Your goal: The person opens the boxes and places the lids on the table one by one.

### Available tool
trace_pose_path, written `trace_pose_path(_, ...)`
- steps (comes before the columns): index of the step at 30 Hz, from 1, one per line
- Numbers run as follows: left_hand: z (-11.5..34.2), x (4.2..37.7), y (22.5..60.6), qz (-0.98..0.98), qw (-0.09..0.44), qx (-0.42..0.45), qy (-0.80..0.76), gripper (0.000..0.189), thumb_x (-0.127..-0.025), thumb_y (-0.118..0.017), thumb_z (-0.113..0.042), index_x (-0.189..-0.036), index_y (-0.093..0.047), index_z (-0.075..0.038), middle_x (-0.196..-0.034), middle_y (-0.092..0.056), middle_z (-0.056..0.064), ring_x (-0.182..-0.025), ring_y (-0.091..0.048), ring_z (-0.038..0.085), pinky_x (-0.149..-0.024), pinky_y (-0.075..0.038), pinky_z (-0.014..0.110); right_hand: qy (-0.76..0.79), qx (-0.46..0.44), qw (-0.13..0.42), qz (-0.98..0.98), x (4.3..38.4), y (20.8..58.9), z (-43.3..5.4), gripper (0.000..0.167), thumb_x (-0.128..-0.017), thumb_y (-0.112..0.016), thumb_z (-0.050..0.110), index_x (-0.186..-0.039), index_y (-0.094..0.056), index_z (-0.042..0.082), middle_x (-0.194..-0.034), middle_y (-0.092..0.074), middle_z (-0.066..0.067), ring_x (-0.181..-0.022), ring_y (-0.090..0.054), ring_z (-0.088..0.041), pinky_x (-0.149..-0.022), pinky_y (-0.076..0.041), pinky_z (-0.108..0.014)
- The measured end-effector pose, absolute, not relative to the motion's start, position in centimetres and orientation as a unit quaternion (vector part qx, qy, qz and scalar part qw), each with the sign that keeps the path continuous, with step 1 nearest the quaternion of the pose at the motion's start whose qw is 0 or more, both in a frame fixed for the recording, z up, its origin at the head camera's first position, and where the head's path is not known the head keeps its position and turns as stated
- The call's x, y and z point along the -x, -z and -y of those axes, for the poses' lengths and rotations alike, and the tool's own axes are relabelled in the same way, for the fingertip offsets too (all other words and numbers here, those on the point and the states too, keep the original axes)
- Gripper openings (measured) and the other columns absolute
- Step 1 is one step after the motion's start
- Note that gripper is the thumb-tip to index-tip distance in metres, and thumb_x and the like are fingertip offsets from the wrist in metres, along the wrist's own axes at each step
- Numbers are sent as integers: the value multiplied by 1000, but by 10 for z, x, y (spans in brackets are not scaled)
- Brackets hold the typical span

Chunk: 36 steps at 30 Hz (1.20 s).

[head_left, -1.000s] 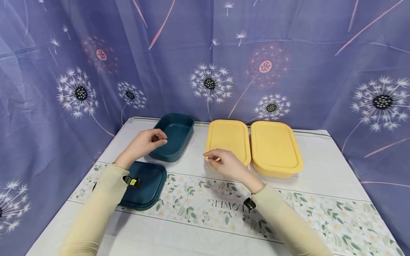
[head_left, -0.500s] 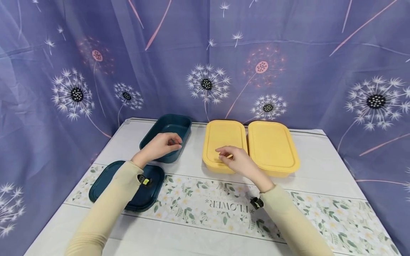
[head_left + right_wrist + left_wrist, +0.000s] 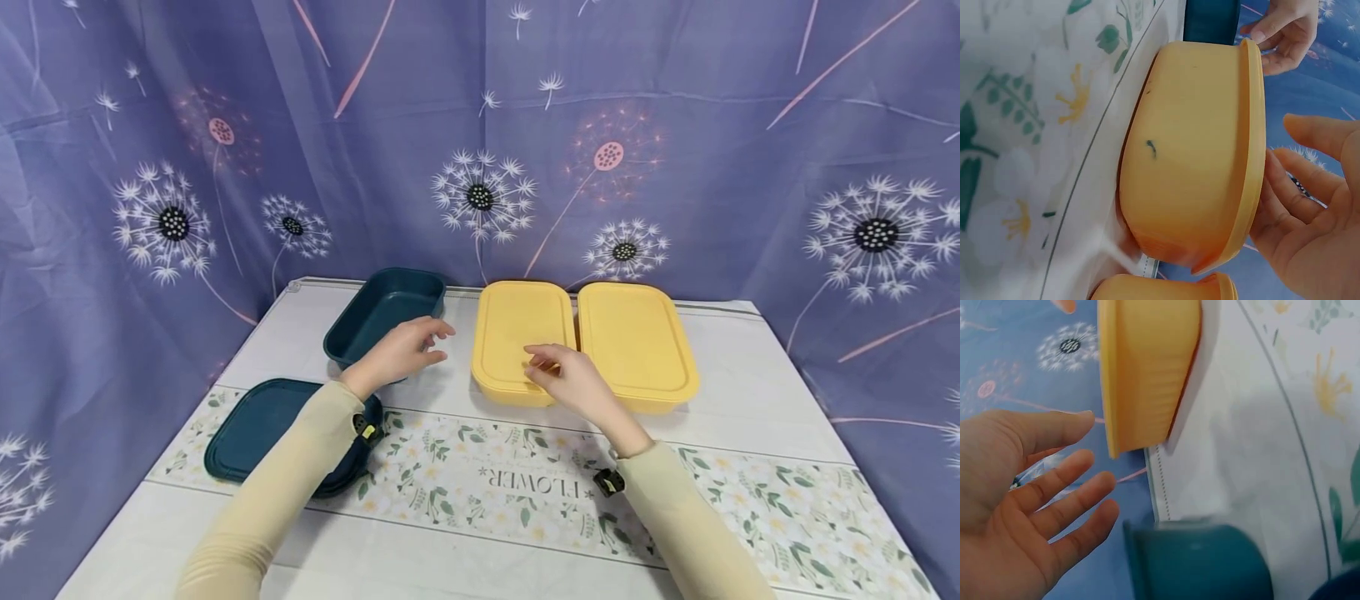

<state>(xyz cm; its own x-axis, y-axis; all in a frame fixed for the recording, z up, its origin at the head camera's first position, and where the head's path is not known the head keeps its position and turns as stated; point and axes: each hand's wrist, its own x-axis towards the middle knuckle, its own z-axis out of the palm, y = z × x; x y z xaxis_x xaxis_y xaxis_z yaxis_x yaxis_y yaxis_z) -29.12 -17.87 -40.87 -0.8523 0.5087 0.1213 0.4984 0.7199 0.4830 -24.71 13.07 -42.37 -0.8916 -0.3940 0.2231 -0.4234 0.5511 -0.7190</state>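
My left hand is in the air beside the front right part of a dark teal food container, which has no lid on it. In the left wrist view, the left hand's fingers are spread and grip nothing. Over the front of a lidded yellow food container, my right hand hovers with bent, loose fingers and holds nothing. The right wrist view shows this yellow container's side close to those fingers; whether they touch its rim is unclear. A second lidded yellow container sits to its right.
Dark teal lids, apparently stacked, lie at the front left, partly under my left sleeve. The white tablecloth has a floral band across it. A purple dandelion curtain hangs behind the table's back edge.
My left hand has moved right, from over the teal container to beside it, and its fingers have spread a little. My right hand has shifted right over the left yellow container.
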Motion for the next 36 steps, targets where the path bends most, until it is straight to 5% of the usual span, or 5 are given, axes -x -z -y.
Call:
trace_pose_path(10, 158, 302, 427, -934, -6, -305, -188, 57, -94, -73, -16, -147, -52, -13, -149, -45, 12, -137, -44, 30, -105, -46, 47, -390, -232, 17, 891, 243, 428, -123, 30, -92, -76, 21, -118, -72, 5, -104, -68, -3, -91, -64, -18, -81, -55, -37)
trace_pose_path(36, 151, 308, 435, -913, 31, -354, -200, 59, -99, -68, -35, -149, -49, -12, -159, -38, 1, -147, -33, 17, -118, -32, 36, -305, -243, 44, 920, 233, 429, -128, 24, -91, -79, 24, -110, -77, 10, -103, -66, 1, -95, -62, -20, -83, -54, -39)
